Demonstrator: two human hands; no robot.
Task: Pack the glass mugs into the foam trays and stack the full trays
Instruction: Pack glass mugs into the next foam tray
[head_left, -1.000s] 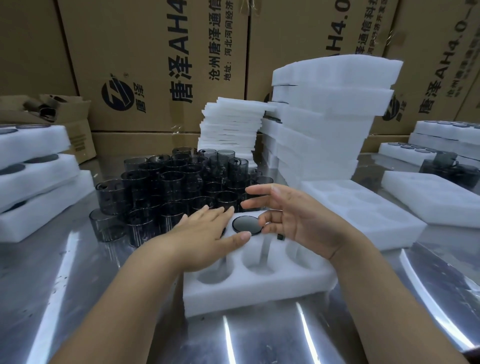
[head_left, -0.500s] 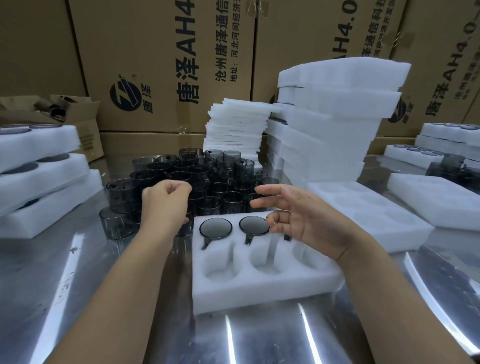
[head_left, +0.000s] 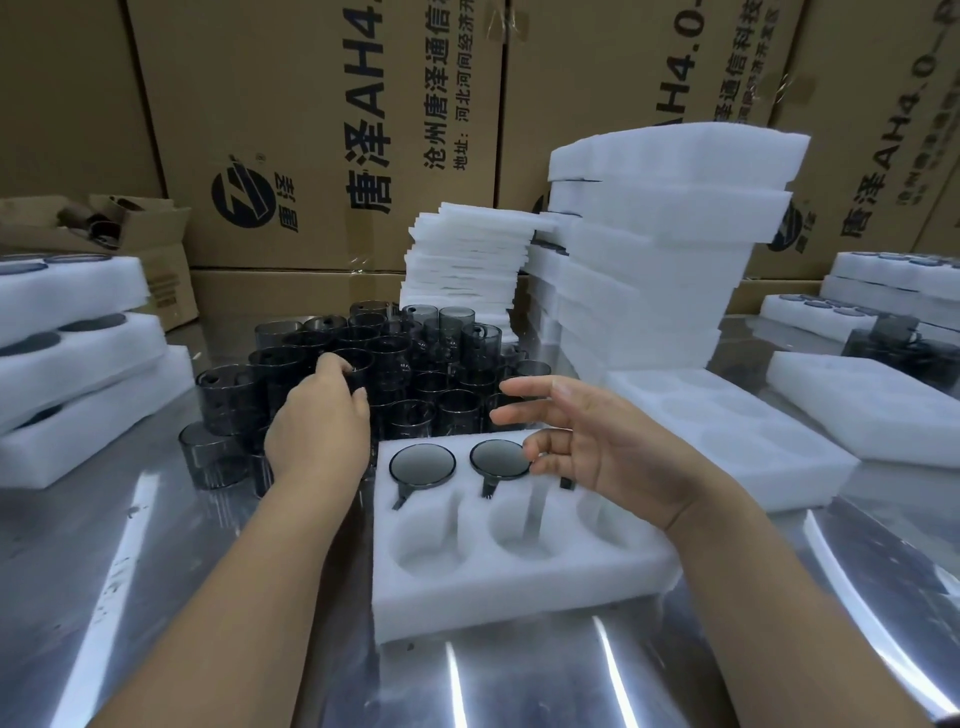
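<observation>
A white foam tray (head_left: 519, 587) with six pockets lies on the steel table in front of me. Dark glass mugs sit upside down in its back left pocket (head_left: 422, 464) and back middle pocket (head_left: 496, 457). My right hand (head_left: 613, 452) hovers over the back right pocket with fingers spread and relaxed, hiding that pocket. Only a small dark handle piece shows below the hand. Behind the tray stands a dense cluster of loose smoky mugs (head_left: 457, 415). My left hand (head_left: 317, 431) reaches into the cluster, its fingers curled over the rim of one mug (head_left: 363, 364).
Filled foam trays are stacked at the left (head_left: 78, 353) and far right (head_left: 883, 291). A tall stack of empty trays (head_left: 649, 260) and thin foam sheets (head_left: 467, 260) stand behind. Two empty trays (head_left: 727, 431) (head_left: 857, 395) lie right. Cardboard boxes (head_left: 311, 130) wall the back.
My left hand lifted off the back left mug in the tray and reached forward into the mug cluster, closing on one mug. My right hand stayed over the tray's back right.
</observation>
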